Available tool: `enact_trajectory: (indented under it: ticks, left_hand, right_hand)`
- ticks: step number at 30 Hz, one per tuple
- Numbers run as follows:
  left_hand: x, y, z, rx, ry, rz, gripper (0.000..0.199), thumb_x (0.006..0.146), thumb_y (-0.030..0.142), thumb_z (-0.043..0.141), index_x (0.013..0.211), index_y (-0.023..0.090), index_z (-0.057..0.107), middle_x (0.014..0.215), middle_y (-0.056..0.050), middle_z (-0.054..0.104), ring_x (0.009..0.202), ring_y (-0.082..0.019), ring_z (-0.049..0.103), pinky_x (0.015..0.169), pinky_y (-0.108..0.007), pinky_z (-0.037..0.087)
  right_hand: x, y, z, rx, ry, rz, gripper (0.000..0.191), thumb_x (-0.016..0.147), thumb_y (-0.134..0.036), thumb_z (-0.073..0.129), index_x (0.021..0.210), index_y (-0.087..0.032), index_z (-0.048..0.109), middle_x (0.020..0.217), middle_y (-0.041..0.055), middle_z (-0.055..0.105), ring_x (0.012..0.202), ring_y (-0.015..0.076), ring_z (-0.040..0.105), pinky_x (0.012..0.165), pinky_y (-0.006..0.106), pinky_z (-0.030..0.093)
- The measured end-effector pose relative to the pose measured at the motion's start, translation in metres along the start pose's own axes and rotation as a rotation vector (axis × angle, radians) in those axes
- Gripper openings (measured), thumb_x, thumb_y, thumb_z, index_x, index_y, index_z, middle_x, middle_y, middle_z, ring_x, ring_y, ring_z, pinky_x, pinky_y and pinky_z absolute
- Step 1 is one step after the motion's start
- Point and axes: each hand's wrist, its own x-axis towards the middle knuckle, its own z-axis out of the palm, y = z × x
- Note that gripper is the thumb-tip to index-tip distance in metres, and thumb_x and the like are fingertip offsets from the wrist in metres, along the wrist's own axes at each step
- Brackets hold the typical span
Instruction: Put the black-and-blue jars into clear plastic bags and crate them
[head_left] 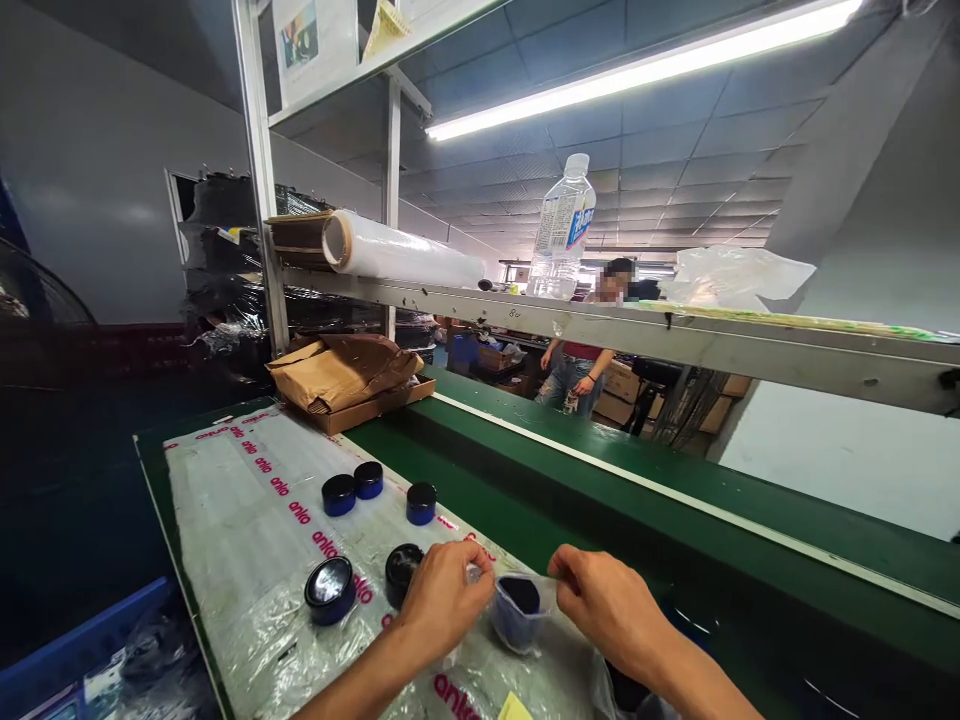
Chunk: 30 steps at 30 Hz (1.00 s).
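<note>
My left hand (pixel 442 598) and my right hand (pixel 609 608) pinch the two sides of a small clear plastic bag (pixel 519 612) that holds a dark blue jar. The bag hangs just above a printed plastic sheet (pixel 247 510) spread on the table. Beside my left hand lies a black round lid (pixel 401 570). Further left sits a blue jar with a shiny black cap (pixel 330 588). Three small blue jars (pixel 369 480) stand further back on the sheet.
A green conveyor belt (pixel 600 490) runs along the right of the sheet. A brown paper package on a cardboard tray (pixel 345 378) lies at the back. A stretch-film roll (pixel 401 252) and a water bottle (pixel 562 230) rest on the shelf above. A person (pixel 592 340) stands beyond.
</note>
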Motion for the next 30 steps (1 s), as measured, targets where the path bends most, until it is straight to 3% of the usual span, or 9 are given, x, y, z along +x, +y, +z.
enact_trajectory:
  ticks: [3,7,9,13,17,20,24,27,30]
  left_hand:
    - [-0.006,-0.002,0.009,-0.049,-0.008,0.012,0.02,0.076,0.02,0.054,0.075,0.02,0.074,0.061,0.002,0.064,0.057,-0.015,0.054,0.056,-0.025,0.028]
    - [-0.013,-0.004,0.013,-0.11,-0.02,0.026,0.022,0.084,0.025,0.052,0.077,0.02,0.073,0.063,0.002,0.067,0.057,-0.015,0.053,0.058,-0.026,0.03]
    - [-0.015,-0.005,0.013,-0.151,-0.03,0.035,0.024,0.087,0.029,0.053,0.077,0.021,0.072,0.066,0.002,0.068,0.058,-0.015,0.054,0.058,-0.026,0.03]
    - [-0.018,-0.006,0.011,-0.255,-0.031,0.006,0.028,0.089,0.04,0.056,0.076,0.02,0.071,0.066,0.001,0.069,0.062,-0.017,0.056,0.06,-0.028,0.032]
    - [-0.021,-0.01,-0.002,-0.444,-0.028,-0.052,0.055,0.097,0.061,0.035,0.093,0.019,0.07,0.08,-0.004,0.072,0.07,-0.019,0.061,0.064,-0.029,0.041]
    - [-0.024,-0.012,-0.015,-0.592,-0.04,-0.096,0.066,0.1,0.062,0.016,0.123,0.018,0.061,0.107,-0.008,0.073,0.078,-0.019,0.065,0.065,-0.029,0.047]
    - [-0.035,-0.012,-0.026,-0.713,-0.013,-0.069,0.068,0.1,0.067,0.015,0.136,0.024,0.052,0.131,-0.01,0.064,0.102,-0.022,0.065,0.082,-0.035,0.053]
    - [-0.044,-0.011,-0.029,-0.686,0.023,0.011,0.065,0.1,0.069,0.019,0.134,0.026,0.055,0.134,-0.008,0.06,0.122,-0.025,0.056,0.105,-0.041,0.044]
    - [-0.049,-0.013,-0.033,-0.647,0.06,0.036,0.057,0.102,0.063,0.025,0.126,0.025,0.06,0.131,-0.007,0.062,0.126,-0.025,0.053,0.11,-0.041,0.038]
  right_hand:
    - [-0.011,0.002,-0.007,-0.037,0.05,0.024,0.026,0.083,-0.008,0.049,0.089,-0.024,0.069,0.083,0.0042,0.076,0.077,0.0256,0.069,0.062,0.031,0.032]
    - [-0.029,-0.008,-0.005,-0.018,0.072,-0.024,0.026,0.097,-0.028,0.043,0.108,-0.027,0.067,0.106,0.0059,0.076,0.091,0.0263,0.071,0.072,0.032,0.042]
    - [-0.035,-0.017,0.007,0.005,0.007,-0.073,0.022,0.093,-0.031,0.053,0.109,-0.03,0.069,0.106,0.004,0.077,0.091,0.0259,0.073,0.073,0.031,0.045]
    - [-0.038,-0.024,0.034,0.007,-0.059,-0.048,0.039,0.075,-0.011,0.063,0.108,-0.029,0.074,0.103,0.0078,0.079,0.089,0.0317,0.076,0.07,0.032,0.046]
    - [-0.034,-0.015,0.03,0.077,-0.013,-0.003,0.033,0.077,-0.015,0.061,0.101,-0.033,0.073,0.095,0.0011,0.078,0.085,0.0259,0.073,0.071,0.03,0.046]
    - [-0.031,-0.02,0.015,0.302,-0.008,0.057,0.013,0.082,-0.038,0.062,0.088,-0.031,0.071,0.08,0.0005,0.073,0.075,0.0244,0.067,0.065,0.03,0.045]
    - [-0.028,-0.059,0.017,0.743,-0.096,0.055,0.044,0.085,-0.067,0.054,0.084,-0.026,0.07,0.08,0.0031,0.071,0.069,0.0219,0.061,0.059,0.03,0.043]
    - [-0.021,-0.09,0.03,1.01,-0.135,0.081,0.044,0.081,-0.066,0.063,0.072,-0.022,0.064,0.067,0.0003,0.062,0.059,0.0161,0.053,0.05,0.026,0.038]
    - [-0.012,-0.103,0.037,1.136,-0.181,0.11,0.041,0.072,-0.06,0.073,0.069,-0.021,0.06,0.056,-0.0045,0.051,0.051,0.0129,0.048,0.044,0.023,0.034]
